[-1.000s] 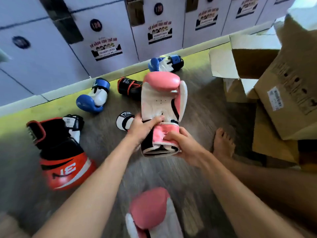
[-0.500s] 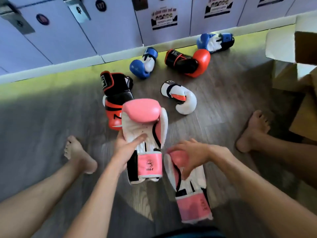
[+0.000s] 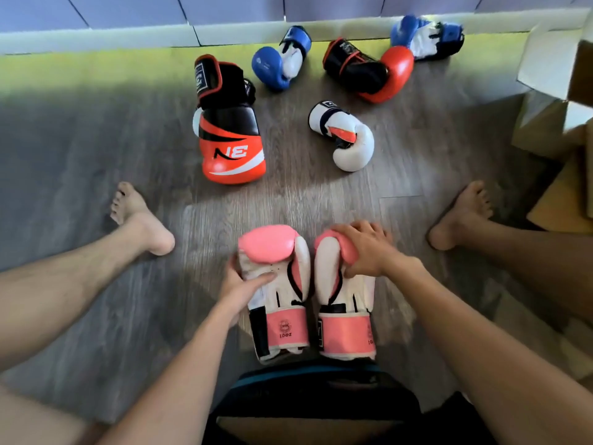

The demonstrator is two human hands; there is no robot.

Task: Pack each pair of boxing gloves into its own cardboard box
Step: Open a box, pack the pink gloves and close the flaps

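Two pink and white boxing gloves lie side by side, palm up, on the floor between my legs. My left hand (image 3: 242,285) grips the left pink glove (image 3: 276,290) at its palm, thumb across the white padding. My right hand (image 3: 369,250) is curled over the top of the right pink glove (image 3: 343,303). Farther out lie an orange and black glove (image 3: 229,136), a second orange and black glove (image 3: 373,70), a white glove (image 3: 348,138) and two blue gloves (image 3: 282,57) (image 3: 423,35). Open cardboard boxes (image 3: 558,101) stand at the right edge.
My bare feet (image 3: 141,220) (image 3: 462,213) rest on the grey wood floor on either side of the pink gloves. A pale skirting and blue lockers (image 3: 224,8) run along the far wall, with a yellow-green strip of floor in front.
My left hand lowered the first pink glove to the floor. My right hand let go of it, took the second pink glove and brought it alongside. The view tilted down.
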